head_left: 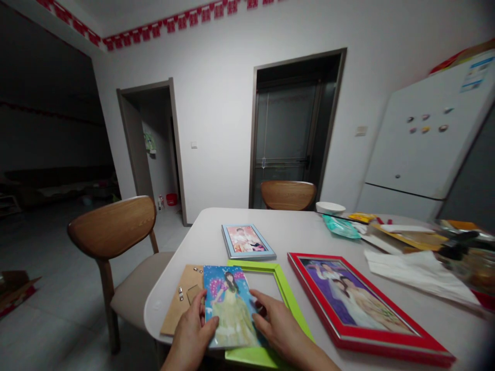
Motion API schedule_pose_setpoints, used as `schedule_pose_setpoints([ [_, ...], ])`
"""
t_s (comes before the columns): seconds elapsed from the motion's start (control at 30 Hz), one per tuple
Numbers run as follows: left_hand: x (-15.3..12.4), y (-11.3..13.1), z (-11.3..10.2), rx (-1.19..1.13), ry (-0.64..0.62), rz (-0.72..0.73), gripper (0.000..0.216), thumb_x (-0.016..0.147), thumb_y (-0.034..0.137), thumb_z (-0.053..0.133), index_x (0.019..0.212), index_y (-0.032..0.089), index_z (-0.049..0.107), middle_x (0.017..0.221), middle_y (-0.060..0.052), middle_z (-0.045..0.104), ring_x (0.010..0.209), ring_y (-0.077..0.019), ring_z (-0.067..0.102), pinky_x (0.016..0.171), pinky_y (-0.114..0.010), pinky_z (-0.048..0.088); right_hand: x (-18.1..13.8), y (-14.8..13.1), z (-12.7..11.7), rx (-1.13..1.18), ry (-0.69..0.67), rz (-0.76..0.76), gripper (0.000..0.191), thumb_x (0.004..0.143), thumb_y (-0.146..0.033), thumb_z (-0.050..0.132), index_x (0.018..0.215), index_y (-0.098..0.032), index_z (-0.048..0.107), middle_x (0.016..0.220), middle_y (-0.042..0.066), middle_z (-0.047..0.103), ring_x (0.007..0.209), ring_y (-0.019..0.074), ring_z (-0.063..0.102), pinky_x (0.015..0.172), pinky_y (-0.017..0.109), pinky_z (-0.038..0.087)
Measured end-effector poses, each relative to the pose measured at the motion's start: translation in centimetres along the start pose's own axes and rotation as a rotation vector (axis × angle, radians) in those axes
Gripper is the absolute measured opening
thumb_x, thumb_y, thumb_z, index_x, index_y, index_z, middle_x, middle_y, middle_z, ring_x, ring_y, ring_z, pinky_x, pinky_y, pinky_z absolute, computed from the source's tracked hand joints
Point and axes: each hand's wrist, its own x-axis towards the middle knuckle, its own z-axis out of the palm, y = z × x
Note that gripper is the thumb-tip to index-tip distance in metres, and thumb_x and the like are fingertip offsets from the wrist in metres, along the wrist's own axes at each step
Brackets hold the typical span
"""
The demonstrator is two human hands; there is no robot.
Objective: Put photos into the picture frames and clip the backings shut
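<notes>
L hand pinching photo left edge, R hand half-open, pressing right edge, over green frame, on desk

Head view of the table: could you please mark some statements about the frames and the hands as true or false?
1. Both hands, left hand and right hand, touch the photo print. True.
2. The green frame has a picture mounted in it. False: its opening is empty and shows the table; the print only lies partly over it.
3. The red frame lies to the right of the green frame. True.
4. The blue frame stands upright. False: it lies flat on the table.
5. The brown backing board lies on top of the red frame. False: it lies left of the print, at the table's edge.
</notes>
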Motion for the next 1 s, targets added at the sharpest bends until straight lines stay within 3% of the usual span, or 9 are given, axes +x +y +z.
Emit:
schedule_pose_setpoints([
  [0.27,0.0,1.0,0.0,-0.664,-0.029,-0.026,0.068,0.061,0.032,0.064,0.118,0.011,0.033,0.093,-0.010,0.062,0.086,-0.0230,0.058,0.076,-0.031,0.045,0.7,-0.8,-0.8,0.552,0.118,0.141,0.055,0.061,-0.021,0.047,0.115,-0.010,0.045,0.073,0.000,0.054,0.058,0.0101,0.049,0.055,0.022,0.040],
  [0.43,-0.1,1.7,0.7,-0.855,0.020,-0.142,0.078,0.053,0.030,0.074,0.119,0.014,0.034,0.091,-0.010,0.063,0.082,-0.0253,0.061,0.069,-0.030,0.047,0.2,-2.1,-2.2,0.902,0.133,0.291,0.064,0.058,-0.024,0.055,0.120,-0.012,0.041,0.059,-0.005,0.048,0.048,0.0070,0.043,0.047,0.019,0.035],
  [0.57,-0.3,1.2,1.8,-0.983,-0.039,-0.142,0.069,0.052,0.026,0.075,0.111,0.014,0.041,0.089,-0.009,0.064,0.079,-0.0260,0.061,0.065,-0.031,0.048,-0.4,-2.2,-3.0,0.939,0.063,0.267,0.055,0.059,-0.025,0.056,0.113,-0.016,0.049,0.054,-0.005,0.049,0.046,0.0068,0.044,0.048,0.019,0.036],
  [0.77,-0.5,0.9,3.1,-1.058,-0.199,-0.137,0.036,0.058,0.023,0.072,0.088,0.014,0.054,0.081,-0.007,0.066,0.080,-0.0241,0.061,0.070,-0.031,0.046,-0.7,-2.4,-3.8,0.955,0.091,0.253,0.057,0.063,-0.025,0.057,0.118,-0.017,0.044,0.063,-0.004,0.055,0.056,0.0108,0.052,0.058,0.024,0.042],
  [0.9,-0.7,2.1,3.1,-1.164,-0.225,-0.183,0.030,0.059,0.024,0.071,0.084,0.015,0.056,0.082,-0.006,0.066,0.081,-0.0236,0.061,0.074,-0.032,0.045,-1.4,-3.9,-4.5,1.017,0.002,0.144,0.048,0.066,-0.023,0.057,0.112,-0.019,0.048,0.075,0.000,0.061,0.069,0.0136,0.056,0.065,0.026,0.043],
  [1.0,-1.3,3.7,2.9,-1.240,-0.252,-0.224,0.034,0.058,0.025,0.071,0.087,0.015,0.056,0.086,-0.006,0.065,0.085,-0.0242,0.060,0.077,-0.033,0.043,-1.6,-5.1,-4.9,1.122,-0.104,0.080,0.037,0.072,-0.033,0.051,0.106,-0.019,0.053,0.081,0.004,0.062,0.072,0.0151,0.057,0.063,0.027,0.044],
])
